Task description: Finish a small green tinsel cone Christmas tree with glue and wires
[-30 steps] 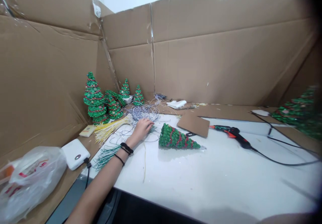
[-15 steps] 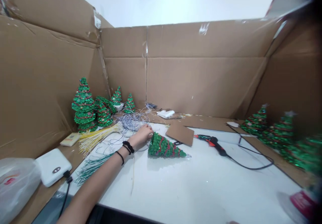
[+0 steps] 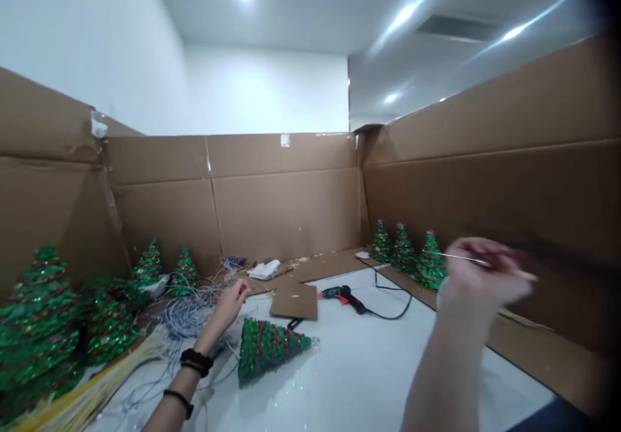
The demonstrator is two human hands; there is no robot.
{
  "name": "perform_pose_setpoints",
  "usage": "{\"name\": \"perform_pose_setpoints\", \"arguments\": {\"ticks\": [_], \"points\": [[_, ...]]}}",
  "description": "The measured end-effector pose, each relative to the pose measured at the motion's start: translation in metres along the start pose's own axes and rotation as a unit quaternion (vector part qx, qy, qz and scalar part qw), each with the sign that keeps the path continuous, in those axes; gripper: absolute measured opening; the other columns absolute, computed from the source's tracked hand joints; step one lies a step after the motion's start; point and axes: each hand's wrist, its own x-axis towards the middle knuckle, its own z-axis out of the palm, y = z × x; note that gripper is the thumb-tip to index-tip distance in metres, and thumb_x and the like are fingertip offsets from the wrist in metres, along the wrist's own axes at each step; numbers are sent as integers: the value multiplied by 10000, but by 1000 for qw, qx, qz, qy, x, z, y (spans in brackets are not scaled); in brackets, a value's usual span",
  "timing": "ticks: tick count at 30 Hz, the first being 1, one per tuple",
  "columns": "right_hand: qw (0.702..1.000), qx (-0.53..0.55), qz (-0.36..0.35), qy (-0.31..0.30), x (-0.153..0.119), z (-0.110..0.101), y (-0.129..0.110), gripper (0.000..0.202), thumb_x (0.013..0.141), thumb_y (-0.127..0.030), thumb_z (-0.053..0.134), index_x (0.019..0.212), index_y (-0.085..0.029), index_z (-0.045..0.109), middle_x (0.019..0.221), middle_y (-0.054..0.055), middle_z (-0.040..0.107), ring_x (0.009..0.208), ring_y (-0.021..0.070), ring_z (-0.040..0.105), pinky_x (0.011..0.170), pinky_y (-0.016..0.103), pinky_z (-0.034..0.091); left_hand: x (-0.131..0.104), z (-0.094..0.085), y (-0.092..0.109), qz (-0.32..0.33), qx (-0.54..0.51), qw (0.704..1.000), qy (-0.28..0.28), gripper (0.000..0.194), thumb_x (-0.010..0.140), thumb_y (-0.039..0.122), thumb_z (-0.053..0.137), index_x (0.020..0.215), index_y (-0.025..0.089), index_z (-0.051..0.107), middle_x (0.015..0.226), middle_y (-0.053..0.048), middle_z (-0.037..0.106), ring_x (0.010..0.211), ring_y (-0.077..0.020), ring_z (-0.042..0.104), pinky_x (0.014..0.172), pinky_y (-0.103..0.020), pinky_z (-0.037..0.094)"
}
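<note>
My left hand (image 3: pixel 235 301) is closed, its fingertips pinched together above the tangled grey wire (image 3: pixel 187 315); anything between them is too small to make out. On the white table (image 3: pixel 354 367), a green tree with red garland (image 3: pixel 272 348) lies on its side, its clear tip pointing right, just right of my left wrist. My right hand (image 3: pixel 485 267) is raised at the right, blurred, its fingers closed round a thin metallic strand (image 3: pixel 463 259) that sticks out to the left.
A glue gun (image 3: pixel 345 297) with a black cord lies beside a cardboard square (image 3: pixel 294 301). Decorated trees stand at the left (image 3: pixel 41 322) and back right (image 3: pixel 403 251). Yellow strands (image 3: pixel 92 390) lie front left. Cardboard walls (image 3: pixel 286 215) surround the table.
The view has swung up and to the right. My right hand, barely visible at the bottom edge before, is now raised at the right with a thin strand. The lying tree is still on the table.
</note>
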Motion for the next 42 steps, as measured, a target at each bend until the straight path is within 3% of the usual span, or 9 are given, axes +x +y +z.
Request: {"name": "perform_pose_setpoints", "arguments": {"ticks": [3, 6, 9, 12, 17, 21, 30, 35, 42], "points": [[994, 104, 21, 26, -5, 22, 34, 229, 650, -25, 438, 490, -186, 401, 465, -50, 377, 375, 47, 366, 356, 167, 241, 7, -7, 12, 13, 12, 998, -68, 341, 852, 440, 379, 748, 183, 578, 678, -39, 636, 693, -214, 589, 670, -289, 395], [989, 57, 16, -135, -30, 45, 56, 176, 539, -42, 487, 621, -198, 487, 526, -62, 449, 391, 46, 353, 357, 162, 213, 14, -20, 27, 47, -52, 996, -58, 433, 851, 486, 359, 703, 169, 614, 739, -60, 666, 749, -223, 596, 701, -296, 415], [959, -34, -11, -282, -57, 59, 60, 136, 588, -101, 537, 670, -204, 504, 550, -64, 479, 381, 41, 347, 373, 178, 222, 17, -44, 54, 57, -147, 986, 52, 439, 841, 500, 387, 744, 155, 642, 788, -63, 682, 800, -225, 600, 746, -300, 436], [928, -132, 5, -347, -72, 65, 64, 96, 653, -159, 556, 720, -214, 513, 564, -58, 512, 373, 43, 340, 379, 194, 191, 13, -70, 89, 48, -214, 965, 141, 420, 827, 514, 448, 776, 159, 666, 837, -62, 704, 848, -226, 609, 796, -302, 443], [850, -355, 34, -387, -85, 69, 89, 280, 832, -417, 554, 1017, -211, 594, 614, -40, 521, 447, 74, 339, 429, 226, 236, -10, -90, 129, 42, -220, 959, 176, 403, 823, 531, 488, 793, 182, 688, 831, -39, 708, 790, -205, 604, 695, -264, 437], [805, -407, 24, -432, -98, 72, 112, 343, 841, -515, 538, 856, -186, 633, 592, -31, 479, 558, 104, 425, 530, 238, 317, -24, -92, 141, 63, -213, 960, 170, 384, 836, 510, 490, 794, 191, 701, 746, -18, 685, 692, -174, 577, 609, -236, 414], [875, -158, 288, -355, -118, 81, 126, 424, 617, -513, 756, 725, -186, 509, 564, -80, 439, 439, 34, 172, 421, 211, 97, -35, -93, 152, 98, -172, 973, 119, 391, 822, 529, 483, 843, 203, 700, 506, 15, 502, 476, -137, 445, 449, -226, 321], [900, -119, 265, -325, -121, 82, 130, 396, 626, -497, 761, 718, -183, 538, 585, -74, 451, 450, 36, 181, 428, 226, 121, -39, -93, 155, 112, -140, 983, 33, 377, 816, 563, 468, 805, 246, 672, 496, 16, 551, 425, -137, 426, 411, -232, 295], [894, -154, 230, -351, -124, 81, 123, 373, 656, -524, 733, 803, -189, 656, 561, -68, 434, 455, 51, 179, 446, 254, 94, -42, -92, 161, 132, -135, 981, -50, 357, 823, 512, 485, 654, 243, 647, 612, -22, 647, 572, -170, 553, 484, -239, 375]]}}
